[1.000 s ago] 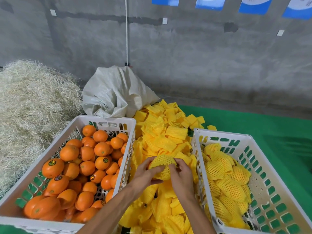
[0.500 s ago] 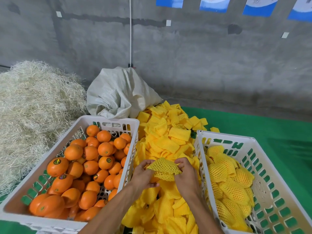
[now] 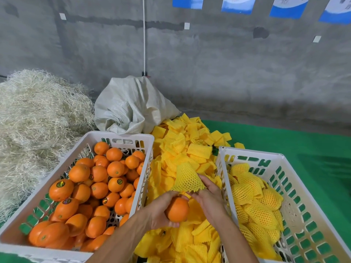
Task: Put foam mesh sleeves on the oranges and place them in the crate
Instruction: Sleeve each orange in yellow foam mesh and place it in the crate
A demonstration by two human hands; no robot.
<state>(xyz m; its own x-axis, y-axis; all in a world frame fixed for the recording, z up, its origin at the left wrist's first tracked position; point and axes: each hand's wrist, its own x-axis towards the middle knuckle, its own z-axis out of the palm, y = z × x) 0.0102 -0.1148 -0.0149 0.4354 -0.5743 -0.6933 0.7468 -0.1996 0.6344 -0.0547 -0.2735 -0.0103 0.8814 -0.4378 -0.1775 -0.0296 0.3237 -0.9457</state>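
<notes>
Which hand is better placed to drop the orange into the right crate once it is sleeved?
Right hand: it holds the yellow foam mesh sleeve next to the white plastic crate.

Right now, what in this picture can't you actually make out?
- Head view, blue posters: cut off by the top edge, print blurred.
- Left crate: lower oranges buried under the top layer.
- Right crate: near corner cut off by the bottom edge.
- Stickers on oranges: too small to read.
- White sack: contents hidden.
</notes>
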